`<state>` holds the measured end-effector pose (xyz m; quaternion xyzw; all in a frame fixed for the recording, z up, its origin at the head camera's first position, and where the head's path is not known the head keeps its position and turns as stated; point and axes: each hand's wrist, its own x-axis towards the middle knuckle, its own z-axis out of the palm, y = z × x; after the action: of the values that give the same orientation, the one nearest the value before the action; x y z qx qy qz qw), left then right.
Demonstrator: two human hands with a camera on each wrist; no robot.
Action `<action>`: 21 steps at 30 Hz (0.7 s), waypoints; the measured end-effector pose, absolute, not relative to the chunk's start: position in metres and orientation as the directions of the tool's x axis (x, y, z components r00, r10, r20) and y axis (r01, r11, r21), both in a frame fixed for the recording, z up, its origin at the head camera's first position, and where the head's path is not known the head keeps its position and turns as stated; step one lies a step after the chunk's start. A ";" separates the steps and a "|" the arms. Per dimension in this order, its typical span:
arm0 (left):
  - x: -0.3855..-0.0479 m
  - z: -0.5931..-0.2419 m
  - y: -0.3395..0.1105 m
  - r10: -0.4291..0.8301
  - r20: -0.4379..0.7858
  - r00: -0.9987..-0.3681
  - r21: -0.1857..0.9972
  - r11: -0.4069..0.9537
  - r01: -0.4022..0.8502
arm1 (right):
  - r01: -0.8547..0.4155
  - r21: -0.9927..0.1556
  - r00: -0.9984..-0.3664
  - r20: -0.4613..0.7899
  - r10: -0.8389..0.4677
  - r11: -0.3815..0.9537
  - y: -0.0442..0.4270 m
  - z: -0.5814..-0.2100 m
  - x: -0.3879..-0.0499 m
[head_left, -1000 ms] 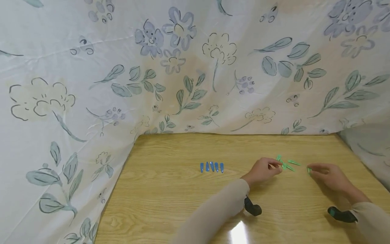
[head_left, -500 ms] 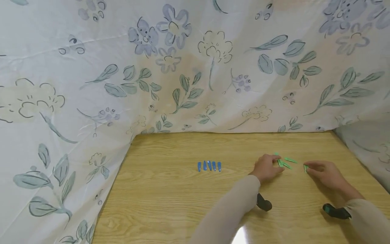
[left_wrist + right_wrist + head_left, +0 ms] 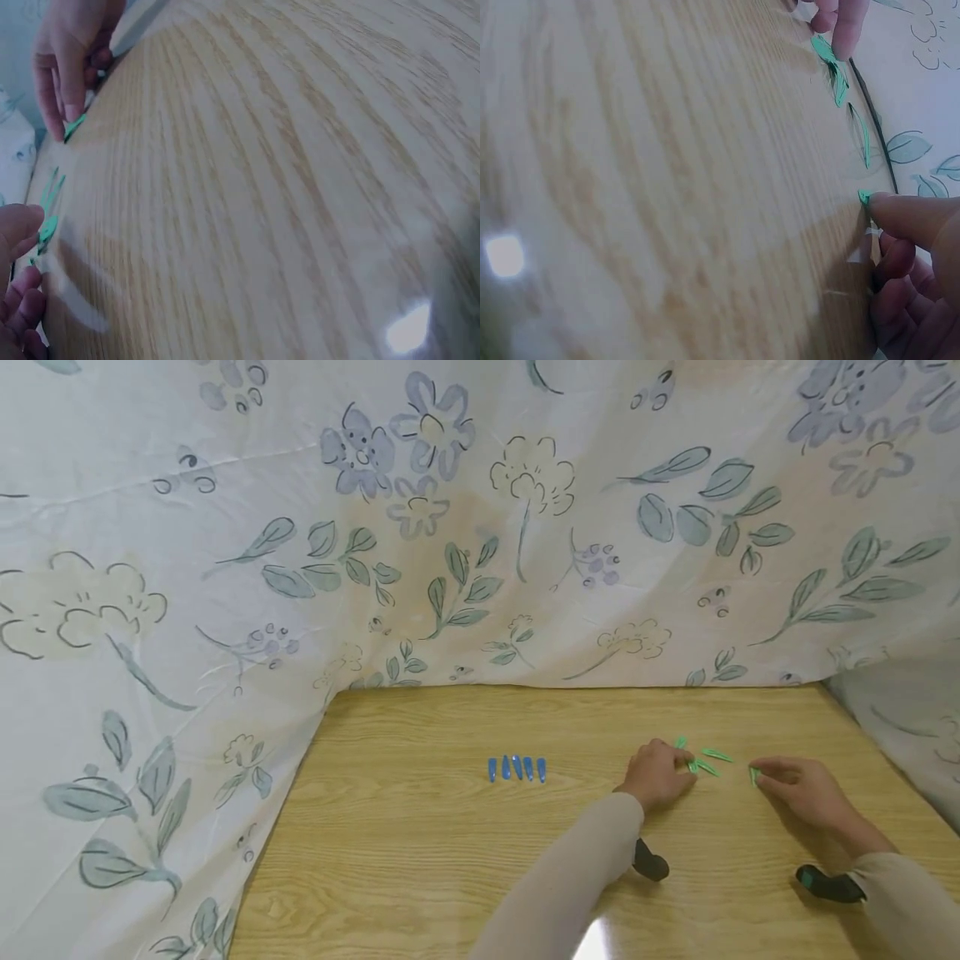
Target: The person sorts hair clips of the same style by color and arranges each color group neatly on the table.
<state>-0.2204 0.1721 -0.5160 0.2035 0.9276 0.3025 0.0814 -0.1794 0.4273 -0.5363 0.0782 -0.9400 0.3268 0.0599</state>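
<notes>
Several green clips [image 3: 717,755] lie on the wooden table at the right in the head view. The left hand [image 3: 657,774] is at the left side of their small cluster, its fingertips touching the clips; whether it grips one I cannot tell. To the right of the cluster, the right hand [image 3: 812,793] pinches one green clip [image 3: 754,774] between thumb and fingers, close to the tabletop. In the right wrist view the thumb covers most of that held clip [image 3: 865,196]. Loose green clips [image 3: 48,229] also show beside the left thumb in the left wrist view.
Several blue clips [image 3: 517,768] lie side by side in a row on the table [image 3: 420,860], left of both hands. A floral cloth [image 3: 450,527] hangs behind the table and along its left side; more cloth hangs at the right edge.
The head view has shifted slightly. The left hand has moved a little right relative to the table, nearer the cluster. The right hand has kept its pinched clip, now tilted more upright.
</notes>
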 end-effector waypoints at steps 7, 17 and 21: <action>-0.223 -0.519 0.168 0.480 0.003 -0.877 0.547 0.734 0.404 | -0.186 -0.614 -0.981 0.160 -0.109 0.767 0.428 -0.539 -0.179; -0.223 -0.520 0.167 0.456 -0.003 -0.890 0.636 0.688 0.350 | -0.187 -0.621 -0.980 0.166 -0.106 0.761 0.427 -0.538 -0.179; -0.222 -0.523 0.172 0.466 0.014 -0.885 0.556 0.732 0.394 | -0.177 -0.614 -0.983 0.155 -0.102 0.769 0.427 -0.537 -0.180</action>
<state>-0.2216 0.1719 -0.5229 0.2314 0.9285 0.2836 0.0632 -0.1798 0.4270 -0.5374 0.0741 -0.9388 0.3315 0.0564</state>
